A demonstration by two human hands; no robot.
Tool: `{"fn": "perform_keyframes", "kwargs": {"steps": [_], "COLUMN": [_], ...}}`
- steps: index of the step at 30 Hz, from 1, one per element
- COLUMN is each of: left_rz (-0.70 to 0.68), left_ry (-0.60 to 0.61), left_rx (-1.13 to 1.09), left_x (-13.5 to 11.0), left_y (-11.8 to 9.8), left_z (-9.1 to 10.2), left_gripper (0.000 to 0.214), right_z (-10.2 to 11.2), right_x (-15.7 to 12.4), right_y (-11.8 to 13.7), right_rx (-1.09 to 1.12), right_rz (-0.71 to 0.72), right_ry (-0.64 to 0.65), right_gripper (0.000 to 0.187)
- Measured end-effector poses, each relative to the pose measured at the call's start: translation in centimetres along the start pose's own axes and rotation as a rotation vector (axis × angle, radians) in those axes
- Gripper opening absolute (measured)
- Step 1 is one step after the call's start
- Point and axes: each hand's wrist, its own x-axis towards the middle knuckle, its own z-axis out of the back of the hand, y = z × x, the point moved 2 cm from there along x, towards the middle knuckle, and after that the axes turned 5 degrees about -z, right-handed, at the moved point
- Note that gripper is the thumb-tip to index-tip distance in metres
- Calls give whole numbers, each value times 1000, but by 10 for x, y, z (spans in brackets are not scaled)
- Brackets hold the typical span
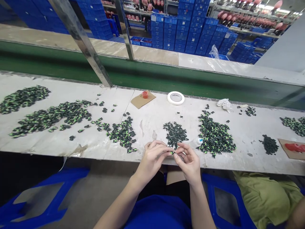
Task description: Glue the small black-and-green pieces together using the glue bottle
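Observation:
Both hands meet at the near edge of the worktable. My left hand pinches a small black-and-green piece between thumb and fingertips. My right hand is closed at the same piece, its thumb and fingertips touching it from the right. Just beyond my fingers lies a small heap of dark elongated parts. To its right is a larger heap of black-and-green pieces, with a small white-and-blue item at its left side. Another heap of black-and-green pieces sits left of my hands.
Farther back are a roll of white tape, a red-filled cup on cardboard, and crumpled tissue. A metal post rises at the back edge. Blue stools flank me; a person in green sits at right.

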Motion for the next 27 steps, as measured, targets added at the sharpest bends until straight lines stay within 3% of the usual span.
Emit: {"fn": "perform_keyframes", "kwargs": {"steps": [10, 13, 20, 23, 27], "left_rz": [-214, -223, -165, -81, 10], "left_ry": [32, 32, 105, -28, -181], "left_rx": [80, 103, 129, 255, 494], "left_x": [-2, -5, -13, -25, -44], "left_y": [3, 4, 4, 17, 43], "left_z": [5, 2, 3, 21, 48], "left_gripper": [30, 32, 24, 24, 15], "right_z": [0, 1, 11, 37, 81], "right_x": [2, 2, -17, -20, -6], "right_y": [0, 0, 15, 24, 25], "right_rx": [6, -35, -263, -395, -422], "right_rz": [-57, -59, 123, 288, 385], "right_ry": [18, 51, -30, -241, -765], "right_gripper": [32, 32, 25, 19, 16]}}
